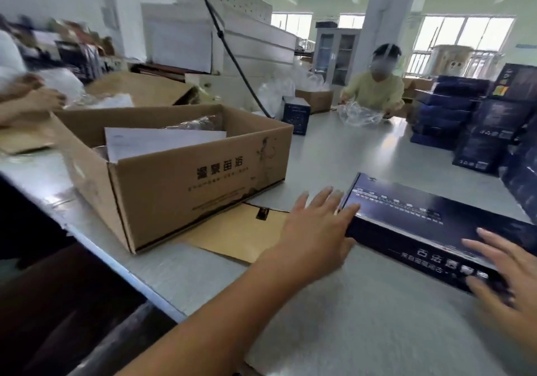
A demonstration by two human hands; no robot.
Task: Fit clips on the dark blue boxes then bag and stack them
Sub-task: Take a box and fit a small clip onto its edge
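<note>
While a flat, long dark blue cardboard box lies on the grey metal-topped table in front of the person, both hands are on it with fingers straight and spread wide. The left hand presses its fingertips against the box's near-left end; the right hand lies over the printed front edge. Neither curls round anything. No clip shows on this box, and no bag is around it, so I'd judge this one is only at the start: clipping, bagging and stacking all remain. To the left sits an open brown corrugated carton with white paper and wrapped goods inside. Far right, a stack of dark blue boxes already stands; whether those are clipped I cannot tell. Across the table another worker handles a clear plastic bag.
</note>
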